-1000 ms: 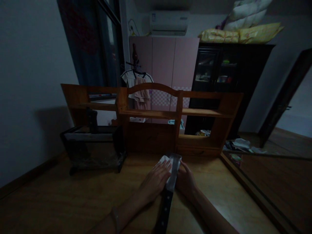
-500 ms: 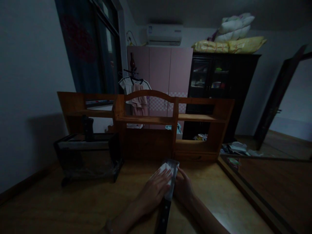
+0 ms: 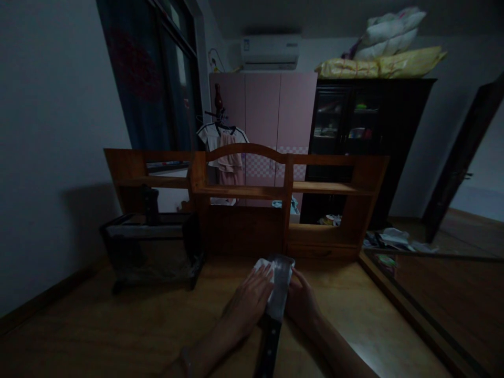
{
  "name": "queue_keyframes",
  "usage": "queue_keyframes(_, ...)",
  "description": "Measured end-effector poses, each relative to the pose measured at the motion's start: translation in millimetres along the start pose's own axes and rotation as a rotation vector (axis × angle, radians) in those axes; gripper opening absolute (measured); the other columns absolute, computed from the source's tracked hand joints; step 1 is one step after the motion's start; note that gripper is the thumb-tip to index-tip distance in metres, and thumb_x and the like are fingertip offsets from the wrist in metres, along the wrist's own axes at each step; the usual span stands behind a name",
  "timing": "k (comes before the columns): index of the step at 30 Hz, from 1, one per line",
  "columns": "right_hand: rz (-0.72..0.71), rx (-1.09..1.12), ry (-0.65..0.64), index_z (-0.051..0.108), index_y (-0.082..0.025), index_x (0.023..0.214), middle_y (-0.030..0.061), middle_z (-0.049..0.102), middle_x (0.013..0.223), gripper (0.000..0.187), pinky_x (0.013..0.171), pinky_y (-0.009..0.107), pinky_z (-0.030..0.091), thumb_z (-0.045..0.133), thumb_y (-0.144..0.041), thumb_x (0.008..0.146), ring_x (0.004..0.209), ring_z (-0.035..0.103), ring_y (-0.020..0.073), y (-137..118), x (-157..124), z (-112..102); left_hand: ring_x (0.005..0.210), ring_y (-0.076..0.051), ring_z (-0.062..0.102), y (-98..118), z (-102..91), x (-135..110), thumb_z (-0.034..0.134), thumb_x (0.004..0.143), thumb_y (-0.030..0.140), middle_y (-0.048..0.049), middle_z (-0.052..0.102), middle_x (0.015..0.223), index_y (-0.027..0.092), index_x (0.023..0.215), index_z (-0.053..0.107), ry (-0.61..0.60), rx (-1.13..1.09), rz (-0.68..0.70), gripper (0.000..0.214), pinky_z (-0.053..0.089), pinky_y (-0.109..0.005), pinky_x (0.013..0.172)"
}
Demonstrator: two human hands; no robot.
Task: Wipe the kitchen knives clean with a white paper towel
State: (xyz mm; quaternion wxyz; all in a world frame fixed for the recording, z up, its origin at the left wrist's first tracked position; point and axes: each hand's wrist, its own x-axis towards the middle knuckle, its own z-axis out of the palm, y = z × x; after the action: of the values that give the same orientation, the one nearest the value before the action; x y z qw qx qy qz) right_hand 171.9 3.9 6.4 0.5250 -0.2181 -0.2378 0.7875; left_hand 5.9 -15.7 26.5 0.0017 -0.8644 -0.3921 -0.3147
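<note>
A kitchen knife (image 3: pixel 281 286) with a broad blade points away from me, its black riveted handle toward the bottom edge of the head view. My left hand (image 3: pixel 252 296) presses a white tissue or cloth (image 3: pixel 264 264) at the blade's left edge, fingers closed over it. From the other side, my right hand (image 3: pixel 302 299) grips the blade along its right edge, with the thumb side near the far end. Some of the right fingers are hidden behind the blade. Nobody holds the black handle.
A dark-framed glass tank (image 3: pixel 151 257) with a black device on top stands on the wooden tabletop (image 3: pixel 220 336) at left. Behind my hands rises a wooden shelf unit (image 3: pixel 244 193). A raised wooden edge (image 3: pixel 409 310) runs along the right.
My left hand and the white tissue have slid left across the blade, baring more of its face. My right hand keeps its grip. The whole view has shifted slightly.
</note>
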Motion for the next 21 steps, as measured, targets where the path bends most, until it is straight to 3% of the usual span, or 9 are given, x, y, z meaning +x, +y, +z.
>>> queue_keyframes(3,-0.004,0.002,-0.012,0.067,-0.018,0.084,0.0055,0.07,0.079,0.027,0.08,0.037,0.047,0.056,-0.042,0.078,0.081,0.064,0.0211,1.1,0.4,-0.5,0.133,-0.017,0.027,0.2,-5.8,0.4,0.027,0.097,0.026,-0.0011,0.037,0.142,0.024,0.138,0.033,0.038,-0.027,-0.024,0.042,0.029,-0.042,0.11)
queue_keyframes(10,0.033,0.023,-0.002,0.067,-0.017,0.076,0.0055,0.07,0.072,0.026,0.078,0.035,0.047,0.056,-0.04,0.078,0.076,0.065,0.0205,-2.3,0.7,-0.7,0.129,-0.016,0.035,22.9,-19.2,-1.1,0.028,0.096,0.025,-0.0001,0.041,0.139,0.026,0.136,0.037,-0.091,-0.079,0.198,0.041,0.031,-0.038,0.109)
queue_keyframes(17,0.041,0.043,0.013,0.067,-0.015,0.082,0.0065,0.07,0.076,0.028,0.078,0.034,0.047,0.055,-0.04,0.079,0.077,0.065,0.0199,-0.7,1.9,-1.0,0.131,-0.017,0.032,6.9,-5.7,-1.1,0.027,0.096,0.028,-0.0027,0.04,0.14,0.024,0.136,0.038,-0.054,-0.025,0.044,0.041,0.029,-0.041,0.11)
queue_keyframes(21,0.037,0.023,-0.002,0.067,-0.016,0.079,0.0063,0.07,0.074,0.028,0.079,0.036,0.047,0.054,-0.042,0.079,0.074,0.065,0.0203,-1.1,0.7,0.8,0.13,-0.016,0.033,8.0,-15.0,-0.9,0.027,0.096,0.025,-0.0023,0.042,0.139,0.024,0.136,0.038,-0.046,-0.042,0.088,0.041,0.029,-0.039,0.11)
